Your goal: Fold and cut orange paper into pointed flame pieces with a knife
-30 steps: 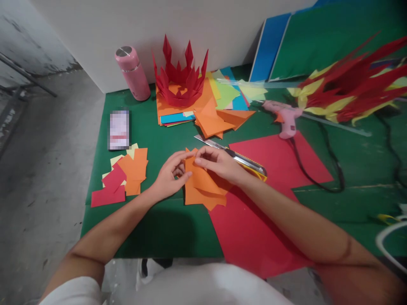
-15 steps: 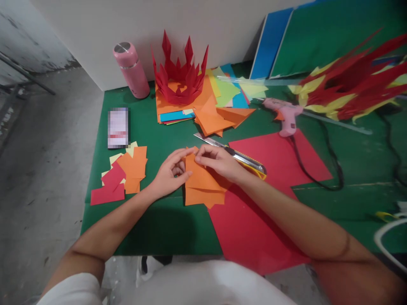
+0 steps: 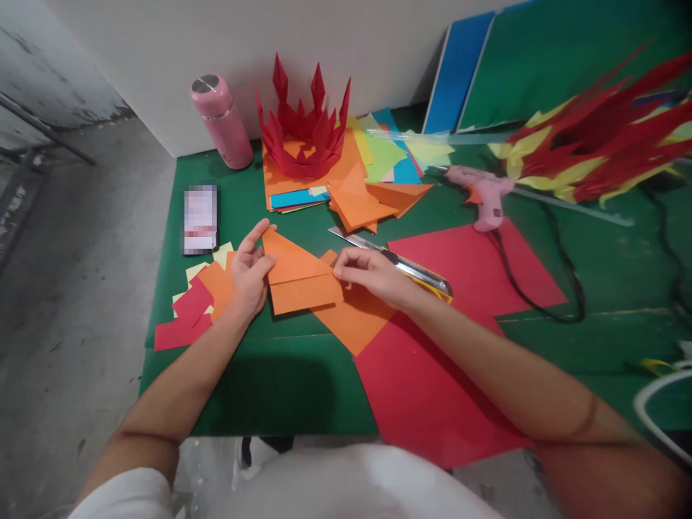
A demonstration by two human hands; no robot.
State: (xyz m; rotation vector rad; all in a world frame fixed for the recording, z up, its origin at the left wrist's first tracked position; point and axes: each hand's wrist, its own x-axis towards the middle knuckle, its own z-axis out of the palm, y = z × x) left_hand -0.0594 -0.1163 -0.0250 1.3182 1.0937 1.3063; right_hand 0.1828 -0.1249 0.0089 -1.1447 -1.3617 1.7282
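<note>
A folded piece of orange paper (image 3: pixel 303 277), with a slanted upper flap and a straight lower strip, is raised over the table. My left hand (image 3: pixel 251 274) grips its left edge between thumb and fingers. At its right corner my right hand (image 3: pixel 370 274) is closed in a pinch. Beneath and to the right lies another orange sheet (image 3: pixel 360 324), partly over a large red sheet (image 3: pixel 432 389). A utility knife (image 3: pixel 416 270) with its blade out rests just behind my right hand.
At the left are paper scraps (image 3: pixel 192 303), a phone (image 3: pixel 200 220) and a pink bottle (image 3: pixel 224 126). A red paper crown (image 3: pixel 305 155) stands on coloured sheets at the back. A pink glue gun (image 3: pixel 486 194) with a cord lies right, near red and yellow paper flames (image 3: pixel 595 144).
My left hand has moved left, carrying the left side of the folded orange paper off the other orange sheet. My right hand has stayed almost in place.
</note>
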